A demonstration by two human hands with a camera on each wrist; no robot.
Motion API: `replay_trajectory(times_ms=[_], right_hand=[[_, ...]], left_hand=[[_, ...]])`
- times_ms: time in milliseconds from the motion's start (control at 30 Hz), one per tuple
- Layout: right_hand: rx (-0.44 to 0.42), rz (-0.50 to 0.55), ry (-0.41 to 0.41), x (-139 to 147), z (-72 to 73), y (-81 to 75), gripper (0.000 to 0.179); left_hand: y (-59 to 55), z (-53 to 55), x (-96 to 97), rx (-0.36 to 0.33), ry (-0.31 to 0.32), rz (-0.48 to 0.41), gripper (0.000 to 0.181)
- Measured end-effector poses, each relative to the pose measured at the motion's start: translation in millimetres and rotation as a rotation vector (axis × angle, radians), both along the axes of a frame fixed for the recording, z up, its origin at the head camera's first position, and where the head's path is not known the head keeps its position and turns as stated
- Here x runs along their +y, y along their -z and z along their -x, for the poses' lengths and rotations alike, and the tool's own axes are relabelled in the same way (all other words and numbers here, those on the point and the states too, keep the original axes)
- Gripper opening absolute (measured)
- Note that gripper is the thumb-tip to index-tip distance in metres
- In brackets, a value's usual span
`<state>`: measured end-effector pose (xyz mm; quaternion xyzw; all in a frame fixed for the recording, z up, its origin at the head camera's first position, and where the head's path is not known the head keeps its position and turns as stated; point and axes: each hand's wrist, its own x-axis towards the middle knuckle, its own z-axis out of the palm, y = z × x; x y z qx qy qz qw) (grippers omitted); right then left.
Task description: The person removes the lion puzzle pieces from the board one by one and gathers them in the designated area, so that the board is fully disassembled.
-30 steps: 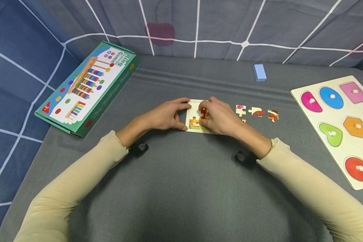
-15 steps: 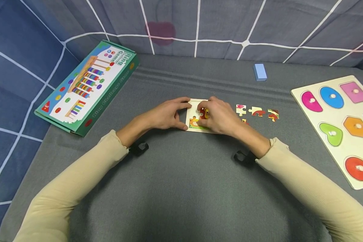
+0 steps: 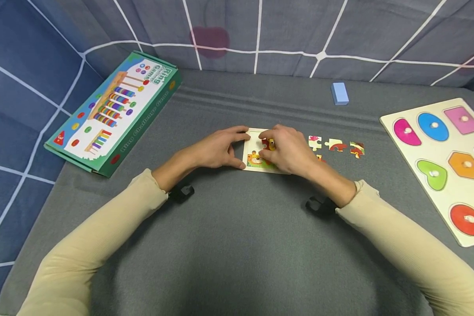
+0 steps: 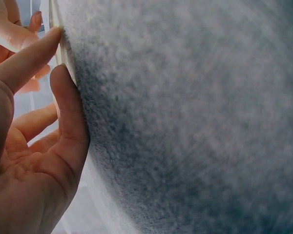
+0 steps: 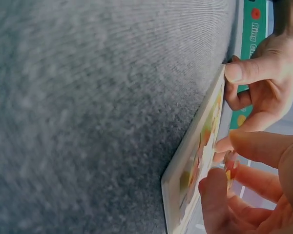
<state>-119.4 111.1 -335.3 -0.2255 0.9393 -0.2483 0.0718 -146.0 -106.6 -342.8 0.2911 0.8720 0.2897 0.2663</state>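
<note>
A small wooden jigsaw board (image 3: 253,138) lies in the middle of the table, with a cartoon animal picture partly laid in its lower part. My left hand (image 3: 217,149) holds its left side, thumb at the near corner and forefinger at the far corner. Over the board, my right hand (image 3: 290,150) pinches a red and yellow puzzle piece (image 5: 231,168) between thumb and fingers. This hand hides the board's right part in the head view. Just right of it lie loose puzzle pieces (image 3: 335,145), one partly behind the wrist.
A green ring game box (image 3: 114,114) lies at the back left. On the right is a large shape board (image 3: 434,153) with knobbed pieces. A blue block (image 3: 339,94) stands at the back, before the checked cloth (image 3: 288,26).
The right thumb has shifted slightly away from me, and the pinched piece has moved a little with the fingers. The left hand and the board have stayed in place.
</note>
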Motion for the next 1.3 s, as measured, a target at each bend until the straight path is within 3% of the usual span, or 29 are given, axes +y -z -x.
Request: replay_trajectory(times_ms=[233,433,800,967,1300], right_hand=[[-0.035,0.063,0.035,6,-1.3,-2.1,0.042],[-0.008,0.087,0.019,14,-1.5,-7.6,0.035],[-0.029,0.062,-0.003,35,-7.6,-16.6,0.030],[0.005,0.061,-0.010,46,-11.0,-17.6,0.031],[0.062,0.051,0.059,67,-19.5,-16.0,0.029]], left_hand=[[0.4,-0.1,-0.2,-0.002,0.000,-0.009,0.079],[0.0,0.4,-0.5,-0.002,-0.003,-0.008,0.080],[1.1,-0.2,0.2,0.006,-0.003,0.011,0.080],[0.3,-0.6,0.4,0.008,-0.005,0.012,0.080],[0.4,-0.9,1.2,0.005,-0.013,0.016,0.080]])
